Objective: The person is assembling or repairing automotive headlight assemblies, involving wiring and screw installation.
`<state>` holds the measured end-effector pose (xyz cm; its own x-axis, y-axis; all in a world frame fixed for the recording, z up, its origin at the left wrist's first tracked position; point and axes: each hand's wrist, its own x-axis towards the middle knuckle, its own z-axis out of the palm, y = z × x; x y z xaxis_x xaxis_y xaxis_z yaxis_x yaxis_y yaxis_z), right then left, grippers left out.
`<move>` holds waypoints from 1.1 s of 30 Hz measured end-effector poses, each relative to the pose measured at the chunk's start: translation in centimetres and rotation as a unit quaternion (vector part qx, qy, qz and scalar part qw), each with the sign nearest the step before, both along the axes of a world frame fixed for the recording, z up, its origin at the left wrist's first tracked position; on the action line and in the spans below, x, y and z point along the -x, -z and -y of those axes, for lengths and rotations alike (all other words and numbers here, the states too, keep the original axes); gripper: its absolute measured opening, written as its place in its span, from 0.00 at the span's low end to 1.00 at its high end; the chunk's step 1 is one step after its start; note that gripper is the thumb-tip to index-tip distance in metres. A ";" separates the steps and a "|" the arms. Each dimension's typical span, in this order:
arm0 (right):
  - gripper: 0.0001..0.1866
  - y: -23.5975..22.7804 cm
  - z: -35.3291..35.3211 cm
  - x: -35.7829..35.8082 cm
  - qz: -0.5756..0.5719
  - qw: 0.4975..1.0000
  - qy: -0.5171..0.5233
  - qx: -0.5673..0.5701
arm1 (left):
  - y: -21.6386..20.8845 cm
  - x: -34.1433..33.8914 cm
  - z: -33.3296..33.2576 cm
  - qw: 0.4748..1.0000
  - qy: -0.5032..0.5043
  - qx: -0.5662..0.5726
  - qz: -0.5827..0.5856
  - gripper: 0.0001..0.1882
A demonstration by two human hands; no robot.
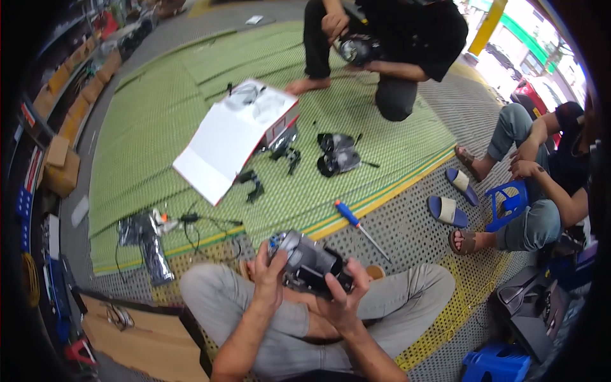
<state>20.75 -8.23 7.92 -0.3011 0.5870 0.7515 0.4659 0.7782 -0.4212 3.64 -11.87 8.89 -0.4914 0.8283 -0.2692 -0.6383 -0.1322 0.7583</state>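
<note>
Above my lap, both my hands hold a black and grey lamp-like housing (pixel 312 262) with rounded ends, tilted down to the right. My left hand (pixel 268 280) is closed on its left end, where some bluish metallic parts show. My right hand (pixel 345 296) grips the right end, fingers bent round its lower side. Just beyond it, a screwdriver (pixel 349 215) with a blue handle lies across the edge of the green mat (pixel 153 140). Two similar dark housings (pixel 338 155) rest side by side on the mat farther off.
An opened white box (pixel 219 149) stands mid-mat, with black brackets (pixel 251 186) beside it. Cables and a plastic bag (pixel 153 251) lie to the left. Across the mat, a person (pixel 382 51) holds another dark lamp unit. At right, a seated person (pixel 541 165) is near slippers (pixel 448 211) and a blue stool (pixel 507 204).
</note>
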 end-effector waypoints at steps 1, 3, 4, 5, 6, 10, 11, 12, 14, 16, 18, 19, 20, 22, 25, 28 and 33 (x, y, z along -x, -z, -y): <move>0.41 0.5 -0.1 -0.4 0.034 0.999 0.008 -0.026 | 0.0 -0.2 -0.1 1.000 0.004 -0.005 -0.001 0.26; 0.41 0.8 -0.4 -0.1 0.043 0.998 0.015 -0.034 | -1.3 -0.1 -0.4 1.000 0.021 0.009 0.016 0.24; 0.41 0.7 -0.4 -0.2 0.049 0.998 0.008 -0.031 | -1.7 -0.1 -0.3 0.998 0.047 0.014 0.027 0.23; 0.37 0.7 -0.3 -0.1 0.063 0.998 -0.004 -0.027 | -1.5 0.0 0.0 0.999 0.040 0.016 0.032 0.23; 0.33 0.7 -0.3 -0.2 0.077 0.997 -0.015 -0.024 | -1.4 0.1 0.2 0.995 0.061 0.051 0.060 0.23; 0.38 -1.3 0.2 -1.4 0.146 0.979 -0.138 0.034 | -1.7 -0.1 0.8 0.989 0.048 0.091 0.104 0.24; 0.38 -1.4 0.1 -1.7 0.147 0.979 -0.138 0.033 | -1.6 -0.1 0.9 0.990 0.030 0.082 0.108 0.24; 0.44 -1.4 0.0 -2.0 0.058 0.979 -0.169 0.093 | -1.4 -0.2 0.8 0.990 0.031 0.082 0.109 0.24; 0.58 -3.6 -0.1 -2.3 0.017 0.972 -0.123 0.199 | -0.8 -0.4 0.8 0.990 -0.025 0.065 0.120 0.20; 0.59 -3.8 -0.8 -2.6 -0.032 0.924 -0.131 0.358 | -0.9 -0.7 0.8 0.990 -0.019 0.063 0.121 0.20; 0.59 -3.8 -1.3 -2.5 -0.086 0.849 -0.133 0.503 | -0.9 -0.6 0.6 0.991 -0.008 0.060 0.120 0.21; 0.57 -3.9 -1.4 -2.5 -0.046 0.876 -0.118 0.465 | -0.8 -0.5 0.6 0.993 0.004 0.056 0.104 0.21; 0.54 -4.1 -1.4 -2.6 -0.005 0.898 -0.104 0.428 | -0.8 -0.4 0.8 0.994 0.015 0.054 0.090 0.22; 0.52 -4.7 -1.4 -2.7 0.036 0.916 -0.085 0.391 | 0.6 -0.4 0.9 0.995 0.009 0.059 0.075 0.22; 0.51 -5.7 -1.4 -2.9 0.050 0.949 -0.055 0.307 | 0.9 -0.3 0.8 0.999 -0.003 0.043 0.031 0.23; 0.50 -5.3 -1.7 -3.1 0.039 0.939 -0.086 0.330 | -0.3 0.1 1.0 1.000 -0.006 0.017 -0.015 0.25; 0.48 -4.0 -2.0 -2.7 -0.055 0.949 -0.118 0.288 | -1.1 0.6 0.9 0.996 -0.023 0.017 -0.084 0.28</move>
